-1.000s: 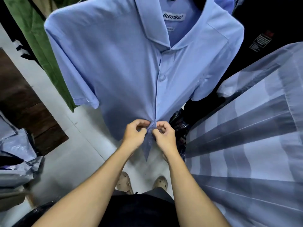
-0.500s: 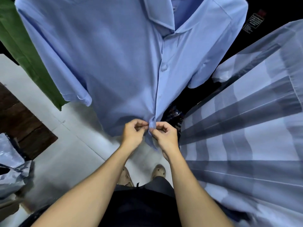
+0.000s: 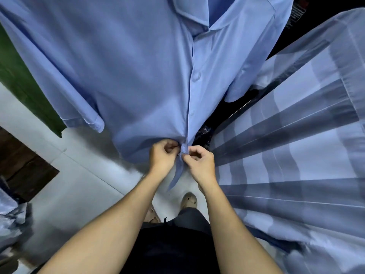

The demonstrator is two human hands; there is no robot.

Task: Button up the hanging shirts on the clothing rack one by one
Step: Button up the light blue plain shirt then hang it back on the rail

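Head cam: blue shirt point(image 3: 142, 72) hangs front & centre, btwn green garment point(image 3: 23, 91) at left & striped shirt point(image 3: 292, 155) at right. Left hand point(image 3: 163, 158) & right hand point(image 3: 200, 165) both pinch its placket near hem, fingers curled, knuckles nearly touching. Buttons above look done up.

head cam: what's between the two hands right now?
The front placket strip of the blue shirt runs down between the left hand and right hand; both pinch it near the hem. Head view.
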